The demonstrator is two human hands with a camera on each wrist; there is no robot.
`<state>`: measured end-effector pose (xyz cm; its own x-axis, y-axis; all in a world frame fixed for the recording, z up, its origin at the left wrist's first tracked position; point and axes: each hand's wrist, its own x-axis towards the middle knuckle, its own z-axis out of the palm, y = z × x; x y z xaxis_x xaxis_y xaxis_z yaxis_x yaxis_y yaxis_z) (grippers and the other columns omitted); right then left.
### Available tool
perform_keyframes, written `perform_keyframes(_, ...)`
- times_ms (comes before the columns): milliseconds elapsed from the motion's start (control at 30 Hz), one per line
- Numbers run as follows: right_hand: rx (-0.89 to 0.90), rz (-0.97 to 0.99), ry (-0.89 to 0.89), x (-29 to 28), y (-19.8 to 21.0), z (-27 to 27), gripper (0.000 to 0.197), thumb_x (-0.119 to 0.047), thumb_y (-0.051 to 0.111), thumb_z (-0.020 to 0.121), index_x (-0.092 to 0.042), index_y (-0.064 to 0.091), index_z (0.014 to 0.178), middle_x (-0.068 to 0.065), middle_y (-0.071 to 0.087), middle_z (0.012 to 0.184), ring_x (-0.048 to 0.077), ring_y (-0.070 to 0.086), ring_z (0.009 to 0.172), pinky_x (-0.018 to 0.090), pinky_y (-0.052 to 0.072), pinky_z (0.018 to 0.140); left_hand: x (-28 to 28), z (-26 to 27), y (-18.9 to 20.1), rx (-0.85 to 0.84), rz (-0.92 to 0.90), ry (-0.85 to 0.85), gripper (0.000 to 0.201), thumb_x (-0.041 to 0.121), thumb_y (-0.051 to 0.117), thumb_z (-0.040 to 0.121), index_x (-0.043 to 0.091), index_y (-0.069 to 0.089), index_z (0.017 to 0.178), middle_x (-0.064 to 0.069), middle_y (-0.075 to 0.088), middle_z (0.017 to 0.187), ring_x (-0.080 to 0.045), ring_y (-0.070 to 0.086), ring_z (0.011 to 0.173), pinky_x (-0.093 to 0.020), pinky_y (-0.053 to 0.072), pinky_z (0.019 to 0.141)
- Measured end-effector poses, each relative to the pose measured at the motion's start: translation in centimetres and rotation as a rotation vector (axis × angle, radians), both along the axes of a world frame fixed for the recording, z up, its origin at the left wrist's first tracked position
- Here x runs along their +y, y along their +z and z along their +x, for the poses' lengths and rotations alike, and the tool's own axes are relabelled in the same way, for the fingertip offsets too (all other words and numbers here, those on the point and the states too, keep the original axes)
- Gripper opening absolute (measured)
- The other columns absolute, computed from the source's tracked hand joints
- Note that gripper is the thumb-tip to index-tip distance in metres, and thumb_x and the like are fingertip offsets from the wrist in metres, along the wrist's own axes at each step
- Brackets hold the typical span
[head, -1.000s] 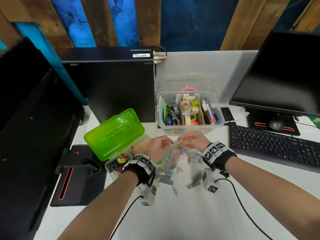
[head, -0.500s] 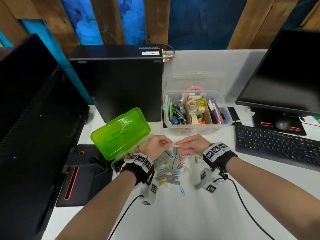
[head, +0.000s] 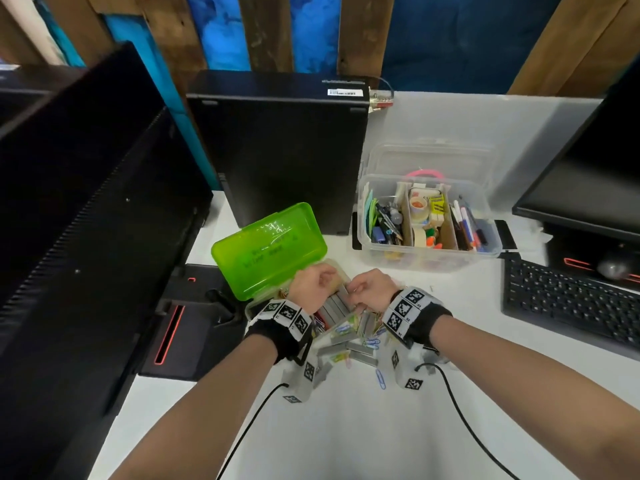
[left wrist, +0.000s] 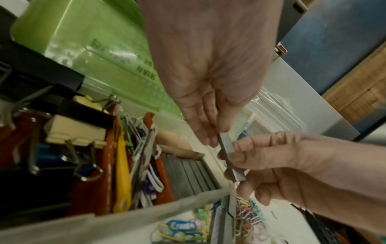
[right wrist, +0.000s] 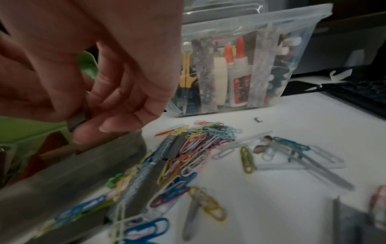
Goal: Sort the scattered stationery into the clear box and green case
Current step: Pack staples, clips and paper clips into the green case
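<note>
While a staple strip [left wrist: 228,161] is being pinched at both ends by the left hand [head: 311,285] and right hand [head: 370,289] right over the open green case [head: 270,251], plenty of paper clips [right wrist: 200,148] are left scattered just beside it, so sorting looks maybe halfway, with the clear box [head: 426,258] beyond the case already pretty stocked.

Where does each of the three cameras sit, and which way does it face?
Head: worn above, looking down the white desk at both forearms, left hand and right hand.
Left wrist: looks along the palm at the silver staple strip both hands pinch over the open green plastic case.
Right wrist: looks past curled fingers at coloured paper clips.
Shared: clear plastic box.
</note>
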<state>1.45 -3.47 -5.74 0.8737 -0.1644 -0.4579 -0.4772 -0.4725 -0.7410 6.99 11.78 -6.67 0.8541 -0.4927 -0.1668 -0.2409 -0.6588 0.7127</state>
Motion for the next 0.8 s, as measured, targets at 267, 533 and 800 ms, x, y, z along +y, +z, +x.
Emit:
perform_keyframes(267,0.19,-0.417,0.305,2.6,-0.2,2.6,0.027,-0.014,0.066,0.081,-0.007,0.069,0.108,0.01,0.07,0.102,0.027,0.066,0.094,0.028,0.053,0.075,1.3,-0.8,-0.9,-0.164,0.327,-0.079,0.029,-0.002,0.051,0.089,0.017,0.066,0.106,-0.005,0.061,0.114,-0.023,0.062,0.097,-0.036,0.053,0.085)
perform_keyframes(533,0.205,-0.528,0.287,3.5,-0.9,2.7,0.024,-0.013,0.058,0.089,-0.006,0.064,0.111,0.014,0.066,0.109,0.03,0.064,0.099,0.03,0.05,0.076,2.1,-0.9,-1.3,-0.194,0.308,-0.082,0.026,0.005,0.05,0.09,0.02,0.068,0.102,-0.003,0.063,0.113,-0.023,0.063,0.094,-0.038,0.054,0.083)
perform_keyframes(800,0.138,-0.564,0.272,4.4,-1.1,2.6,0.022,-0.011,0.057,0.089,-0.006,0.068,0.107,0.015,0.066,0.11,0.031,0.063,0.1,0.034,0.054,0.084,2.4,-1.1,-1.0,-0.248,0.323,-0.124,0.026,0.007,0.048,0.092,0.021,0.068,0.103,-0.002,0.064,0.109,-0.022,0.063,0.092,-0.035,0.052,0.082)
